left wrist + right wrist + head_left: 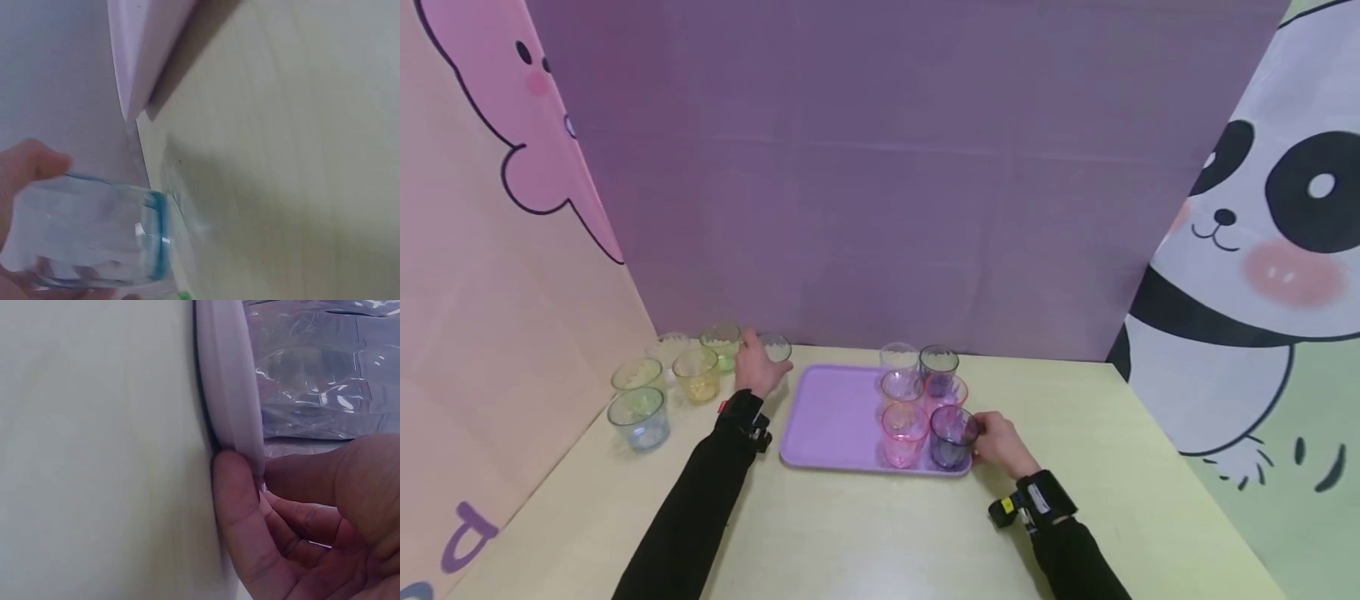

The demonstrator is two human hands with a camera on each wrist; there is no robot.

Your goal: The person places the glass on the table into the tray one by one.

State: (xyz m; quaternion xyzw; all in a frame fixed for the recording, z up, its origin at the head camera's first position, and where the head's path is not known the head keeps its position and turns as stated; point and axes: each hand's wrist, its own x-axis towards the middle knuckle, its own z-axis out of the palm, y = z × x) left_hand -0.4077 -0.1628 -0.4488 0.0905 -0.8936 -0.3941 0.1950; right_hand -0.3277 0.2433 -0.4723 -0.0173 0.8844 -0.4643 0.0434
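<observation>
At the back of the table, left of the purple tray, my left hand grips a clear bluish glass. The left wrist view has the thumb on one side of this glass and fingers on the other, its thick blue base close over the tabletop. My right hand pinches the tray's rim at the near right corner, thumb above and a finger below. Just beside it on the tray stand a dark grey glass and a pink glass.
Behind those two glasses, several more stand on the tray's right half, among them a dark one. Left of my left arm are several tinted glasses, including a blue one and a yellow one. A purple wall borders the table's back.
</observation>
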